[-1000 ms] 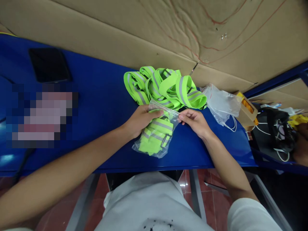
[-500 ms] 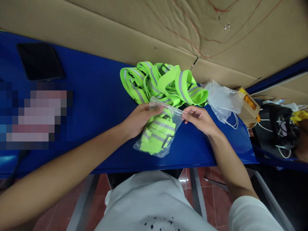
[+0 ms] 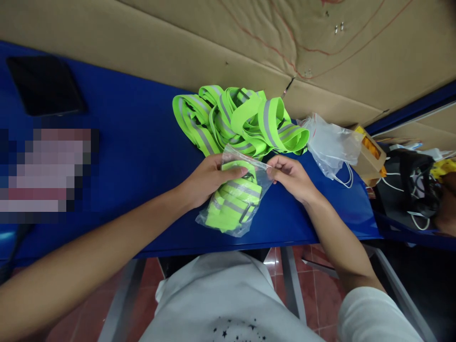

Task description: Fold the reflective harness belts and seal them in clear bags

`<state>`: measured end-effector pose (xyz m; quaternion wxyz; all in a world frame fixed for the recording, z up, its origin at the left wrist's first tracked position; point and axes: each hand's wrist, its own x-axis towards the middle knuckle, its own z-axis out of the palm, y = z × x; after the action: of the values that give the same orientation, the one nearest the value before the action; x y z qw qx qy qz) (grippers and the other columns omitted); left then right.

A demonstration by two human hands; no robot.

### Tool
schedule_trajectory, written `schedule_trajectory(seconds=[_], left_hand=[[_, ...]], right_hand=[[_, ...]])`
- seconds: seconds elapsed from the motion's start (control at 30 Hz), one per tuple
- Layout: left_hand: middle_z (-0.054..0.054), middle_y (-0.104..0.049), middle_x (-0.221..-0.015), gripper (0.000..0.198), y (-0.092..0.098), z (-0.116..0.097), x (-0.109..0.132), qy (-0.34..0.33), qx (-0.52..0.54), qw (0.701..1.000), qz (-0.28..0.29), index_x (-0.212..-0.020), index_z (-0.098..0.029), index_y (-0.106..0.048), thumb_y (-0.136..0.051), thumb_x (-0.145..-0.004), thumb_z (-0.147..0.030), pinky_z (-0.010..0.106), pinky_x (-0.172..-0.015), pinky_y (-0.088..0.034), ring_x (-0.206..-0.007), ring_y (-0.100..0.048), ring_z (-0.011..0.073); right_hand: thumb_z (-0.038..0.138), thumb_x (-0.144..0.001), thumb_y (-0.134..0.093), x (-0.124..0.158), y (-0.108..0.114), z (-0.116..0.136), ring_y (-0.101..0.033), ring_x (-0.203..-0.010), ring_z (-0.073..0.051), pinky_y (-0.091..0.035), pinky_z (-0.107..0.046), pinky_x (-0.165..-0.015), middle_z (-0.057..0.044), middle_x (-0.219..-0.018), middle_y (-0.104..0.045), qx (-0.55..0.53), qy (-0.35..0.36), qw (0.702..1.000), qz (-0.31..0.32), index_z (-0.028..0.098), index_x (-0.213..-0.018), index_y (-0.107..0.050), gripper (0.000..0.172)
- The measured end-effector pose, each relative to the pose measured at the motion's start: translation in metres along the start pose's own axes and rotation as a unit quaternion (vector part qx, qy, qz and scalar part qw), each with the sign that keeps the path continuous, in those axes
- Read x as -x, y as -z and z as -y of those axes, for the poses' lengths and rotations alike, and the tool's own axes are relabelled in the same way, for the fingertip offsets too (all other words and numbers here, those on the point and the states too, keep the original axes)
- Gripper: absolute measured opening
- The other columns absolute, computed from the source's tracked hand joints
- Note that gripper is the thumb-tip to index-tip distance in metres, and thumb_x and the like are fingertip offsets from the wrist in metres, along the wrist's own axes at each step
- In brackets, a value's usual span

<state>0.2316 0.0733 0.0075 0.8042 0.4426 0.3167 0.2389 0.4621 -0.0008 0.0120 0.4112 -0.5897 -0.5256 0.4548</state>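
A clear plastic zip bag (image 3: 245, 228) is held near the front edge of the blue table. Inside it lies a folded lime-green reflective strap (image 3: 233, 204) with grey stripes and a dark buckle. My left hand (image 3: 210, 179) grips the bag's upper left side, its thumb lying across the front. At the top right corner, my right hand (image 3: 290, 175) pinches the bag's edge between thumb and fingers. Just behind the bag sits a loose heap of lime-green reflective straps (image 3: 245, 114).
On the right lie several empty clear bags (image 3: 331, 145), a brown cardboard box (image 3: 368, 159) and a black bag (image 3: 402, 185). A dark flat device (image 3: 46, 85) rests on the blue table (image 3: 138, 137) at left, near a blurred-out patch. Brown paper covers the wall behind.
The left thumb has slid slightly right and down over the bag. My right hand has shifted a little left along its top edge. The view has moved slightly.
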Motion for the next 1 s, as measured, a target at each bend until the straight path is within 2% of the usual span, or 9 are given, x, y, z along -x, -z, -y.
schedule_trajectory(seconds=[0.2, 0.3, 0.53, 0.63, 0.73, 0.83, 1.0], left_hand=[[0.003, -0.080, -0.096, 0.042, -0.0003, 0.0021, -0.0009, 0.003, 0.003, 1.000, 0.004, -0.107, -0.021, -0.081, -0.092, -0.070, -0.037, 0.028, -0.079, -0.059, -0.083, -0.073, 0.0173], [0.003, -0.080, -0.101, 0.038, -0.0015, 0.0040, -0.0003, -0.004, -0.019, 1.000, 0.018, -0.108, -0.022, -0.081, -0.090, -0.073, -0.036, 0.028, -0.082, -0.058, -0.088, -0.073, 0.0181], [0.005, -0.079, -0.115, 0.037, -0.0011, 0.0066, -0.0009, -0.028, -0.101, 0.994, 0.026, -0.110, -0.023, -0.080, -0.085, -0.077, -0.038, 0.034, -0.095, -0.055, -0.109, -0.071, 0.0242], [0.005, -0.077, -0.119, 0.039, -0.0001, 0.0077, -0.0022, -0.035, -0.154, 0.986, 0.051, -0.115, -0.022, -0.078, -0.081, -0.080, -0.039, 0.037, -0.100, -0.053, -0.114, -0.070, 0.0257], [0.006, -0.076, -0.122, 0.040, 0.0006, 0.0088, -0.0029, -0.037, -0.191, 0.979, 0.069, -0.118, -0.022, -0.076, -0.078, -0.082, -0.040, 0.039, -0.101, -0.052, -0.117, -0.068, 0.0270], [0.006, -0.075, -0.123, 0.041, 0.0004, 0.0087, -0.0025, -0.043, -0.197, 0.977, 0.071, -0.120, -0.022, -0.075, -0.078, -0.082, -0.040, 0.039, -0.100, -0.053, -0.116, -0.068, 0.0264], [0.004, -0.076, -0.111, 0.048, -0.0025, 0.0073, 0.0001, -0.051, -0.215, 0.973, 0.073, -0.125, -0.021, -0.071, -0.078, -0.082, -0.042, 0.030, -0.084, -0.054, -0.098, -0.070, 0.0209]], right_hand=[[0.035, -0.085, -0.075, 0.0009, -0.0033, 0.0018, -0.046, -0.061, -0.008, -0.038, -0.022, -0.058, 0.003, -0.070, -0.057, 0.032, 0.047, 0.998, -0.007, 0.016, -0.082, -0.064, 0.022], [0.035, -0.088, -0.072, 0.0017, -0.0032, 0.0011, -0.049, -0.063, -0.008, -0.038, -0.022, -0.059, 0.002, -0.074, -0.059, 0.024, 0.041, 0.999, 0.023, 0.015, -0.088, -0.066, 0.021], [0.033, -0.089, -0.072, 0.0038, -0.0023, 0.0007, -0.046, -0.062, -0.008, -0.036, -0.022, -0.058, 0.003, -0.071, -0.056, 0.039, 0.040, 0.997, 0.052, 0.015, -0.085, -0.064, 0.020], [0.039, -0.091, -0.073, 0.0042, -0.0030, 0.0008, -0.048, -0.064, -0.008, -0.038, -0.022, -0.060, 0.002, -0.074, -0.058, 0.030, 0.027, 0.995, 0.091, 0.015, -0.092, -0.067, 0.025], [0.044, -0.090, -0.076, 0.0050, -0.0038, 0.0010, -0.046, -0.062, -0.008, -0.037, -0.023, -0.059, 0.003, -0.071, -0.056, 0.019, 0.015, 0.994, 0.104, 0.015, -0.089, -0.066, 0.031], [0.045, -0.090, -0.076, 0.0067, -0.0025, 0.0021, -0.046, -0.062, -0.008, -0.037, -0.023, -0.058, 0.003, -0.071, -0.055, 0.023, 0.017, 0.994, 0.103, 0.016, -0.090, -0.064, 0.031], [0.039, -0.096, -0.070, 0.0099, 0.0039, 0.0052, -0.047, -0.063, -0.009, -0.037, -0.023, -0.058, 0.003, -0.071, -0.054, 0.068, 0.047, 0.987, 0.135, 0.016, -0.096, -0.065, 0.024]])
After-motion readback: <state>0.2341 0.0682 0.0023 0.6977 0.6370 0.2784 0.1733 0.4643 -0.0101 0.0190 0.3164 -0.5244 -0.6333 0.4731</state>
